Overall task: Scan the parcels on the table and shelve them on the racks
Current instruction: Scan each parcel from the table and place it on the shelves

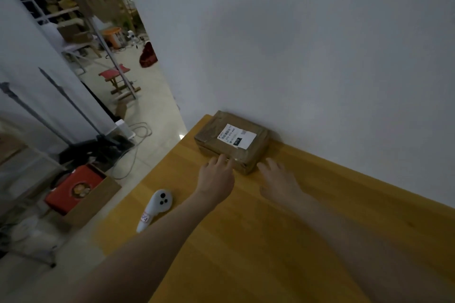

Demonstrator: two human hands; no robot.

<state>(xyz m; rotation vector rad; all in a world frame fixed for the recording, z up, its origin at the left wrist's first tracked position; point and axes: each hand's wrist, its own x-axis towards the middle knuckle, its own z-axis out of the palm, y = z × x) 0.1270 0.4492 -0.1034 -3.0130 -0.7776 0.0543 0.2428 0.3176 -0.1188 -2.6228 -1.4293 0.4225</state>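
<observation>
Two hands reach a parcel point(231, 141) lying at the table's point(283, 241) far corner against the wall: left hand point(216, 177) and right hand point(278, 179) spread, fingertips at its near edge. Beside them, a scanner point(155, 209). On the floor, an open carton point(96, 202) holds a red box point(73, 189).

Print on white shipping label point(236, 136) of brown taped cardboard parcel point(231, 141): too small to read. Contact of left hand point(216, 177) fingers point(221, 160) with parcel's near edge: blurred, cannot tell. Right hand point(279, 181) fingertips: smeared, touching parcel or not unclear. Yellow wooden bench point(270, 241): cut off at bottom and right edges. Writing on tag of white handheld controller point(155, 209): illegible. Background shelving at upper left: blurred.
</observation>
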